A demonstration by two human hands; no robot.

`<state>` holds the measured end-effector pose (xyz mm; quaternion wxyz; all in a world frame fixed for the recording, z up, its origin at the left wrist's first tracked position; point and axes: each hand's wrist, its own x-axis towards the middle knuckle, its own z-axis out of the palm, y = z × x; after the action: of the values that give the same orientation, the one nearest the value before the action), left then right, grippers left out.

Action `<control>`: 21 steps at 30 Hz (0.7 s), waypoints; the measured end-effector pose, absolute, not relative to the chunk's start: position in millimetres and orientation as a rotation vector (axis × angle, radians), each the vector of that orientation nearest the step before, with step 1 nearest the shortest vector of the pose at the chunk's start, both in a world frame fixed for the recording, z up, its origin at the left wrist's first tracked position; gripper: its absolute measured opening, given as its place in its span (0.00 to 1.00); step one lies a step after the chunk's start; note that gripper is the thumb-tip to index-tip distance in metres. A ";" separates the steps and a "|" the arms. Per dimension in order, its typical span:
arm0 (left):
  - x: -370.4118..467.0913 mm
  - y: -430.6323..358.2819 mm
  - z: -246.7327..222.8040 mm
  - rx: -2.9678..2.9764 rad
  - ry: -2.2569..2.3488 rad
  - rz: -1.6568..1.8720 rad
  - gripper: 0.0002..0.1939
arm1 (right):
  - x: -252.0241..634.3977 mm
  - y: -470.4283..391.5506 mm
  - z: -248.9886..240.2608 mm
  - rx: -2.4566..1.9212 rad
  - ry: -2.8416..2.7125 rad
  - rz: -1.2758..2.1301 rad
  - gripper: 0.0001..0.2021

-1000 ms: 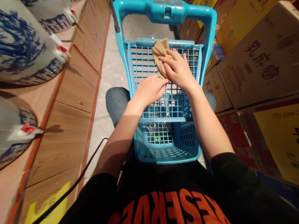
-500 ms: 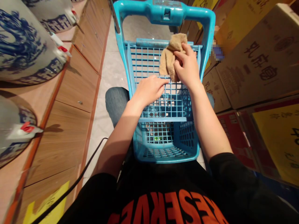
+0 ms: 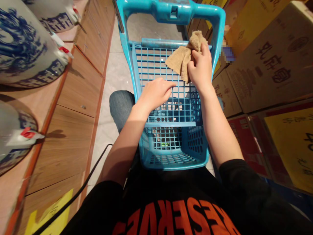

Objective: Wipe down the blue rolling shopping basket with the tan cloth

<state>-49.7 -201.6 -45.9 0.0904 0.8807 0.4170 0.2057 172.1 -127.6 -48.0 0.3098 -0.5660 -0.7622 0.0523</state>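
A blue plastic shopping basket cart with a grid flap stands between my knees. My right hand is closed on a tan cloth and presses it against the upper right of the grid, near the side frame. Part of the cloth hangs loose to the left of my fingers. Lower on the same grid, left of centre, lies my left hand. Its fingers bend onto the bars and grip the grid, with one finger pointing right; some fingertips are hidden.
Large blue-and-white jars with red-tapped spouts stand on the wooden cabinets at left. Stacked cartons with yellow price signs line the right side. A black cable runs along the lower left. Tiled floor shows beside the cart.
My right hand has slid the cloth a little up and to the right across the grid, and the cloth's left corner has spread out. My left hand stays in place.
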 end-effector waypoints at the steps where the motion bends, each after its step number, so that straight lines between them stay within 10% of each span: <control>1: -49.8 -201.8 -45.6 2.619 1.242 0.603 0.22 | 168.1 -129.2 -48.7 -1.558 -1.947 0.110 0.24; 21: -51.5 -201.2 -45.4 2.637 1.243 0.605 0.21 | 135.6 -143.3 -47.8 -1.504 -2.100 0.062 0.24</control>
<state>-51.5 -201.2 -45.4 0.0823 0.8827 0.4160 0.2024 135.6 -143.3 -47.8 0.2755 -0.5597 -0.7813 0.0231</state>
